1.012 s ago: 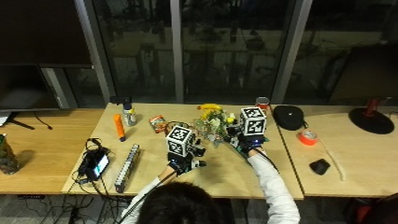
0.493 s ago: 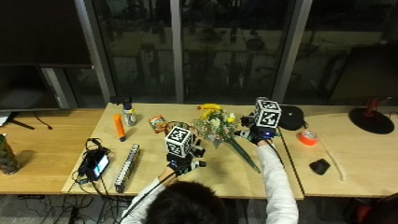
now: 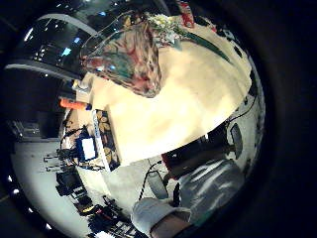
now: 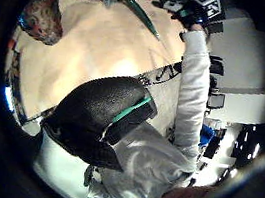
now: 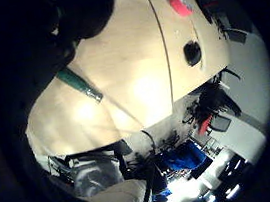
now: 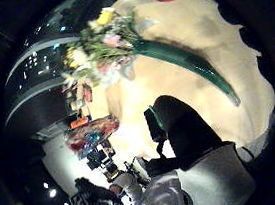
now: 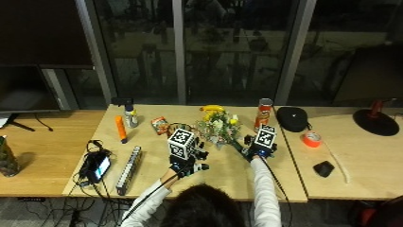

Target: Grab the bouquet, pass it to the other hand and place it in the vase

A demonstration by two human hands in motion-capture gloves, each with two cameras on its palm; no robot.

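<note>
On the table [image 7: 226, 177], near its middle, I see the bouquet [image 7: 218, 128] with its flower heads toward the window and its green wrapped stem running back toward the right hand [image 7: 260, 143]. From the outside view that hand sits over the lower end of the stem, but I cannot tell whether its fingers are closed round it. Right little finger side palm view: the stem's end [image 5: 78, 84] shows beyond the dark bulk of the palm, close above the tabletop. Right thumb side palm view: the whole bouquet [image 6: 103, 46], yellow and pale blooms at one end, green sleeve tapering to a point, close to the wood; I cannot tell if it is lying on it or lifted off. The left hand [image 7: 186, 160] hovers at the near part of the table, just left of the bouquet, and I see nothing in it; whether its fingers are curled or straight I cannot tell. The vase [image 3: 130, 55], patterned in several colours, stands on the table close to the left palm and beside the flower heads. Behind the bouquet: a banana [image 7: 212, 108], a red can [image 7: 262, 114], an orange marker [image 7: 119, 128]. A red tape roll [image 7: 311, 139] lies well apart to the right.
</note>
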